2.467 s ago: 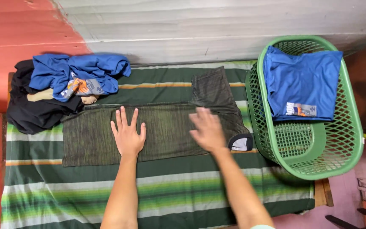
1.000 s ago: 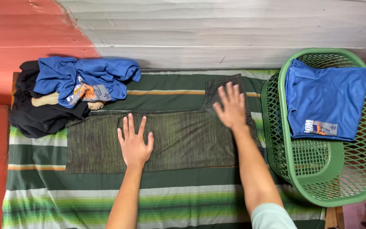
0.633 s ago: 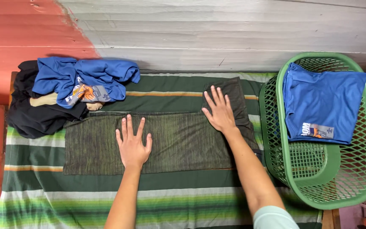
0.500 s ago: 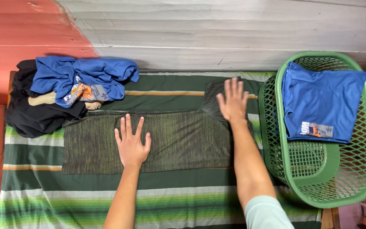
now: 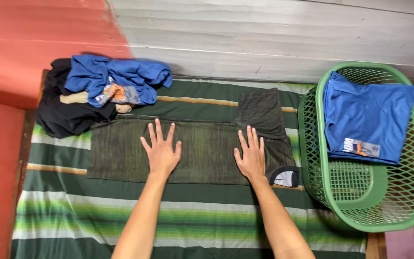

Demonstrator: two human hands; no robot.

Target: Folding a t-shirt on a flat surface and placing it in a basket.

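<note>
Moved: right hand (image 5: 251,158) has come back from the sleeve near the wall and now lies lower, on the body of the shirt (image 5: 120,148); the collar (image 5: 286,178) shows again just beside it.
Left hand: left hand (image 5: 161,152) lies palm down, fingers spread wide, pressing the middle of the shirt; it grips nothing.
Right hand: flat, fingers straight and slightly apart, resting on the shirt toward the collar end; it grips nothing.
Shirt: dark green, spread flat along the striped cloth (image 5: 183,220), one sleeve (image 5: 259,112) sticking out toward the wall (image 5: 264,33).
Pile: blue and black clothes (image 5: 97,93) heaped at the far left, touching the shirt's hem corner.
Basket: green basket (image 5: 384,211) just right of the collar, with a folded blue shirt (image 5: 365,115) lying across it.
</note>
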